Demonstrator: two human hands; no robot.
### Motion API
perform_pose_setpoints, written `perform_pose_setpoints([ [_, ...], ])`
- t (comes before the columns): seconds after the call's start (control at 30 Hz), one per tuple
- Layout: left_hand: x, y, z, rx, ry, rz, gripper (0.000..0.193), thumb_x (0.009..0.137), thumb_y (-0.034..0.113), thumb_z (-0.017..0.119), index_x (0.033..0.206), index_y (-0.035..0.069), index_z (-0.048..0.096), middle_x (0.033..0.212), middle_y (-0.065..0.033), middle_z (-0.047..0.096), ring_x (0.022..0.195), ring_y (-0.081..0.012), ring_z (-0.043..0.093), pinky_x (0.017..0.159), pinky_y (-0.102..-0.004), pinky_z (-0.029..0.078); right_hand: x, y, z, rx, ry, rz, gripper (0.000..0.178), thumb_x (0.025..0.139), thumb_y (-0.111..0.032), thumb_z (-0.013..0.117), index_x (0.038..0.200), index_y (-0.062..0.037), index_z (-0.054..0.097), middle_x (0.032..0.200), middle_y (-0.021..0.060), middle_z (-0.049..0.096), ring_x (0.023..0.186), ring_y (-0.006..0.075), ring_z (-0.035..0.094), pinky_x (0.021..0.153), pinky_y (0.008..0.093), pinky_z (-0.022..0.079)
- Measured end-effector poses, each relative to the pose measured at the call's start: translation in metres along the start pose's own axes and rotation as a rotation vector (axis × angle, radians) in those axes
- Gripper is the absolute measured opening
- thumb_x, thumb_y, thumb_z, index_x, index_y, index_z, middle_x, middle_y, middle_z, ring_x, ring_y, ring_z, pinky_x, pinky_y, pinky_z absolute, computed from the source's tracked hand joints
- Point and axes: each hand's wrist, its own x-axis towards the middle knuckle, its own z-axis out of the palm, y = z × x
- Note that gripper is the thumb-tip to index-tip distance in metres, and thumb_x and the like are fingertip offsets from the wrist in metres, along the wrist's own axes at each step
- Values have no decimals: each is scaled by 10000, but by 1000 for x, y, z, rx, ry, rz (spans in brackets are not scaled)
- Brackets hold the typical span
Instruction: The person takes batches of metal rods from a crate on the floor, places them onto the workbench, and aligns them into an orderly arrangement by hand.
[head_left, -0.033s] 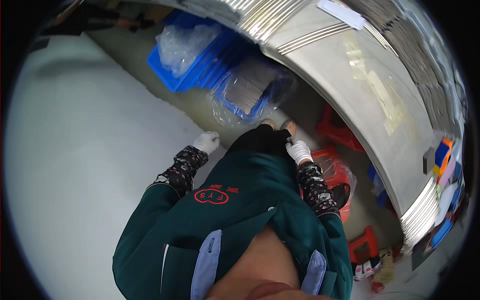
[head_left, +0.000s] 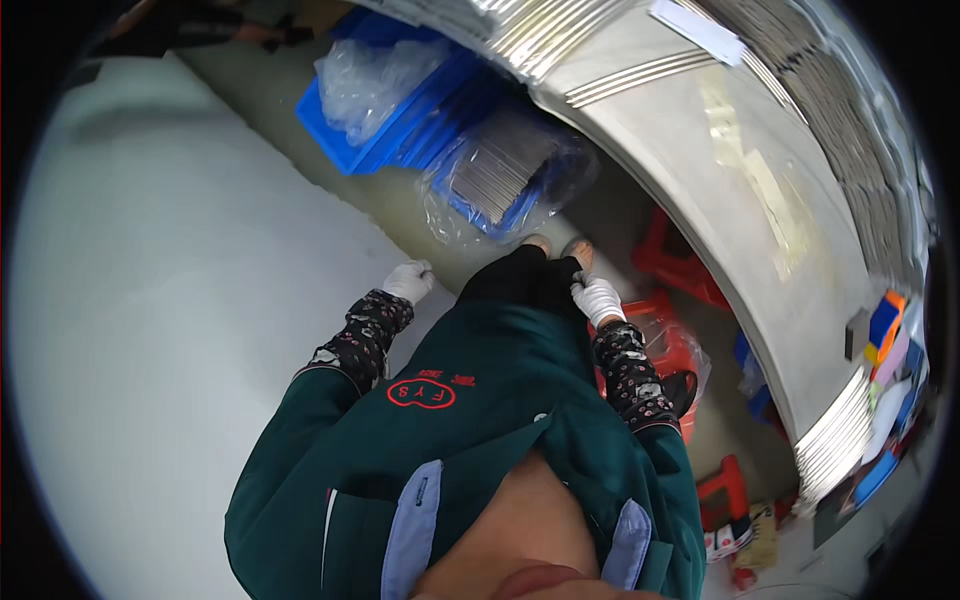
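My left hand (head_left: 409, 282), in a white glove, hangs beside my body over the pale floor. Its fingers are curled in, and nothing shows in them. Close to my dark trousers (head_left: 515, 280) is my right hand (head_left: 598, 299), gloved in white too, with its fingers bent inward; no held thing is visible there. Whether its fingertips touch the cloth, I cannot tell. Beside the right forearm is a red plastic stool (head_left: 662, 318) with clear plastic on it. A blue crate (head_left: 522, 218) lined with clear film, ahead of my feet, holds stacked grey flat strips (head_left: 497, 172).
Stacked blue crates (head_left: 345, 152) with crumpled clear plastic (head_left: 375, 85) stand ahead on the left. A pale worktable (head_left: 675, 150) curves along my right, carrying metallic strips (head_left: 640, 75), grey stacks (head_left: 850, 150) and a white slip (head_left: 697, 30). Another red stool (head_left: 680, 262) sits beneath it.
The view has shifted slightly: the crates sit a little higher and the worktable a little lower and farther right. Both hands keep nearly the same pose.
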Motion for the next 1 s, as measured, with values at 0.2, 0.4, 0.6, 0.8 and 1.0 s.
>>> perform_pose_setpoints([
  [0.2,18,-38,42,-261,-1,-321,203,767,213,528,905,85,605,847,-147,608,816,-267,583,754,-319,443,42,-7,-3,-170,-57,19,337,755,-311,505,1059,-176,559,970,149,586,924,317,550,805,376,442],
  [0.4,114,-51,84,-337,154,-85,221,760,239,528,908,91,601,869,-158,601,850,-289,576,764,-335,439,119,-26,46,-268,-31,-30,314,753,-294,528,1034,-161,572,969,151,586,912,324,552,794,376,450],
  [0.6,239,-101,156,-488,159,-69,173,790,190,536,896,67,597,788,-108,611,747,-196,577,727,-281,435,215,-48,152,-277,-67,-215,332,762,-338,493,1008,-130,573,976,168,579,932,327,542,819,389,431],
  [0.8,380,-157,269,-482,1,-122,194,800,147,530,968,64,581,855,-58,609,791,-147,566,726,-254,437,351,-33,300,-475,94,-653,233,759,-197,500,957,-79,531,885,126,583,837,293,567,737,413,446],
  [1.0,439,-191,340,-844,-72,131,277,806,114,488,1075,71,537,1080,-88,558,1006,-221,519,876,-307,391,430,-6,409,-784,335,-887,203,756,-163,451,942,-108,511,792,71,567,684,211,569,601,404,454],
])
